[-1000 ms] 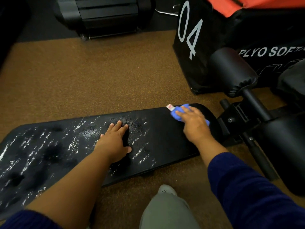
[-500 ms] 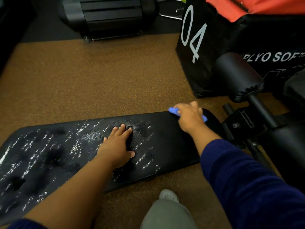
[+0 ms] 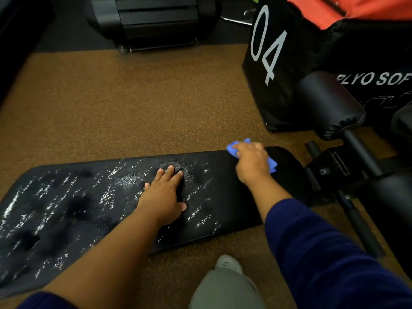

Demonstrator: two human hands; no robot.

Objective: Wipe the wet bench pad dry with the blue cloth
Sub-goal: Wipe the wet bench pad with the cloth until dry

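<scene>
The long black bench pad (image 3: 89,208) lies across the lower half of the head view, streaked with shiny wet patches over its left and middle. My left hand (image 3: 163,195) rests flat on the pad's middle, fingers straight. Near the pad's far right edge my right hand (image 3: 250,162) presses on the blue cloth (image 3: 272,165), whose corners stick out on both sides of the hand. The pad surface around the cloth looks dark and without streaks.
A black plyo box (image 3: 278,85) marked 04 stands at the back right, with a black roller pad (image 3: 327,105) and the bench frame (image 3: 347,170) beside it. A dark machine (image 3: 153,21) sits at the top. My shoe (image 3: 227,264) and knee are on the brown floor below the pad.
My right hand has slid the blue cloth from the pad's right end toward its far edge. The left hand has stayed in place on the pad.
</scene>
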